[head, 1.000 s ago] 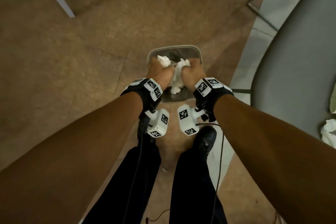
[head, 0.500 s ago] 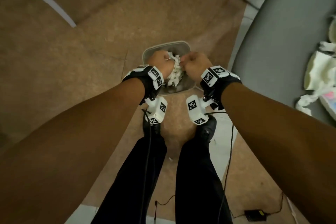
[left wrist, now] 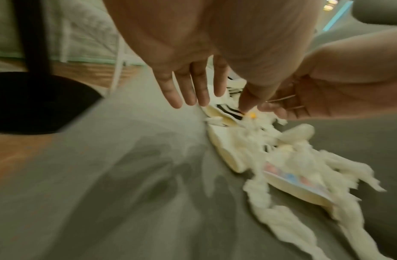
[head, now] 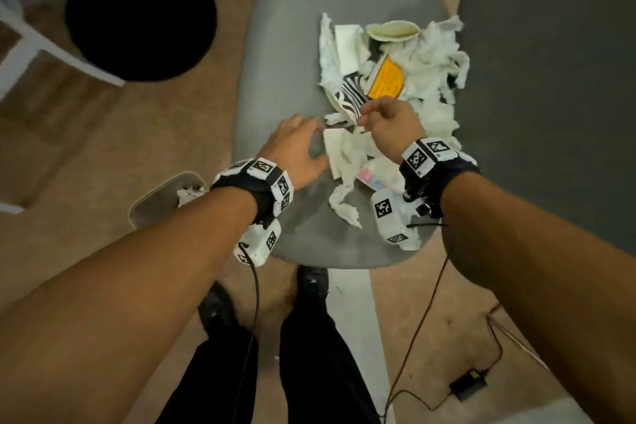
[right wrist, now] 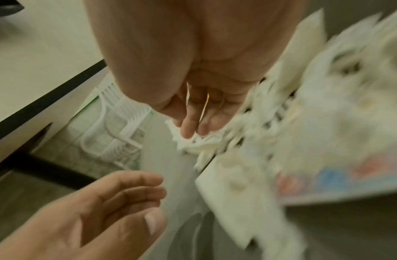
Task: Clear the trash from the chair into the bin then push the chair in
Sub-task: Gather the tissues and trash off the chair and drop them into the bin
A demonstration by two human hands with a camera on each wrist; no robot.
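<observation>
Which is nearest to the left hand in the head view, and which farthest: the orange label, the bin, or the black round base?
From the left hand:
1. Orange label, up and right, in the trash on the chair.
2. Bin, down and left, on the floor.
3. Black round base, upper left, on the floor.

Chair (head: 292,45): grey, rounded seat; bare on its left half.
Trash (head: 389,93): loose heap on the right half of the seat, reaching toward its front edge.
Tissue (head: 433,65): white, shredded and crumpled; strips spread through and around the heap.
Wrapper (head: 385,81): yellow-orange, near the heap's middle, beside a black-and-white striped scrap.
Card (left wrist: 297,184): flat, pink and blue print, at the heap's front.
Bin (head: 165,196): grey, on the floor left of the chair, white tissue inside.
</observation>
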